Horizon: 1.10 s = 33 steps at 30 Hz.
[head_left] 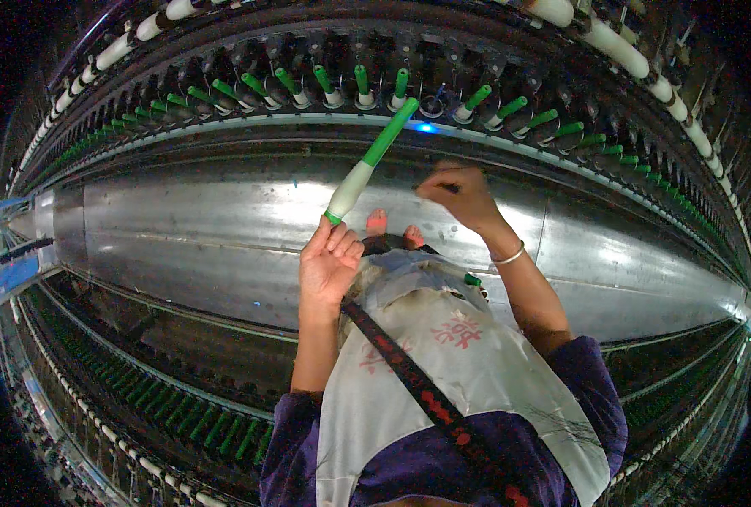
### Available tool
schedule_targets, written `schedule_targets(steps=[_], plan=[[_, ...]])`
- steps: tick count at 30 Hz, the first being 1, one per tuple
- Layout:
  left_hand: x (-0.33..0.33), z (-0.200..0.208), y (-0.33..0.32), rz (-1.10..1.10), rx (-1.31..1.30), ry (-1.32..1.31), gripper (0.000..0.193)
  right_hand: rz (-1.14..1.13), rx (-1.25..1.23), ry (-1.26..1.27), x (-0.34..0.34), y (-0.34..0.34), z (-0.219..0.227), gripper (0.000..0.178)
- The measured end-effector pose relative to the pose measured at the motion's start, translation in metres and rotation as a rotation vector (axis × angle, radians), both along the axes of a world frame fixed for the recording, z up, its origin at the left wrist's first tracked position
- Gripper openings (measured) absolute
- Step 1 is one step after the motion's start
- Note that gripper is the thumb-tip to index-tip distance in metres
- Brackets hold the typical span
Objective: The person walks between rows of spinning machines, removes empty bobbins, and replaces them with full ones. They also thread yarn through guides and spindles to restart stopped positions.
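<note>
My left hand (331, 260) grips the lower end of a green spinning bobbin (367, 165) with white yarn wound round its lower part. The bobbin tilts up and to the right, its bare green tip close to the spindle row. To the right, my right hand (460, 196) hangs over the metal floor, fingers curled together and slightly blurred; anything between them is too fine to make out. Beyond both hands, a bare spindle (435, 103) stands in the row with a blue light (426, 128) glowing just below it. Green bobbins (361, 82) stand on the spindles beside it.
White rollers (616, 49) run along the top of the spinning frame. Behind me a second frame holds more green bobbins (215, 427). A metal floor (198, 207) forms the aisle between. A green bobbin end (473, 279) pokes from my white apron (426, 338).
</note>
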<state>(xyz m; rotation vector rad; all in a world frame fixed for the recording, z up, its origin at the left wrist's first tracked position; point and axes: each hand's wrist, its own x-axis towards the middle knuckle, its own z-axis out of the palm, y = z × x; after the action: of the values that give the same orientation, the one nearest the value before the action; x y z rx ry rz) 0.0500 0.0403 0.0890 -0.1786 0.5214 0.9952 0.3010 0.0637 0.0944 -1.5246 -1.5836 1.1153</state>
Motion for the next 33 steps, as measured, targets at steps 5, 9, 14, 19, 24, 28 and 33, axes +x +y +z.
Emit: schedule_targets(steps=[5, 9, 14, 19, 24, 28, 33], plan=[[0.002, 0.006, -0.004, -0.082, 0.137, 0.336, 0.019, -0.585, 0.548, -0.019, 0.005, 0.020, -0.006, 0.008], [0.011, 0.001, -0.013, -0.258, 0.326, 0.587, 0.024, -0.766, 0.443, 0.804, -0.006, 0.046, -0.022, 0.014], [-0.004, 0.000, -0.028, -0.268, 0.389, 0.722, 0.024, -0.854, 0.262, 1.037, -0.012, 0.039, -0.019, 0.017], [-0.021, 0.014, -0.020, 0.008, 0.441, 1.235, 0.032, -0.810, 0.276, 1.053, -0.022, 0.032, 0.006, 0.012], [0.011, 0.009, 0.001, -0.843, 0.723, 1.039, 0.053, -0.524, 0.118, 1.227, -0.045, 0.028, 0.000, 0.010], [0.007, 0.011, 0.005, -0.822, 1.148, 1.566, 0.049, -0.532, 0.239, 1.047, 0.006, 0.024, -0.029, 0.007], [-0.041, 0.028, 0.007, -0.867, 1.112, 1.437, 0.038, -0.765, 0.120, 1.816, 0.163, -0.001, -0.018, 0.014]])
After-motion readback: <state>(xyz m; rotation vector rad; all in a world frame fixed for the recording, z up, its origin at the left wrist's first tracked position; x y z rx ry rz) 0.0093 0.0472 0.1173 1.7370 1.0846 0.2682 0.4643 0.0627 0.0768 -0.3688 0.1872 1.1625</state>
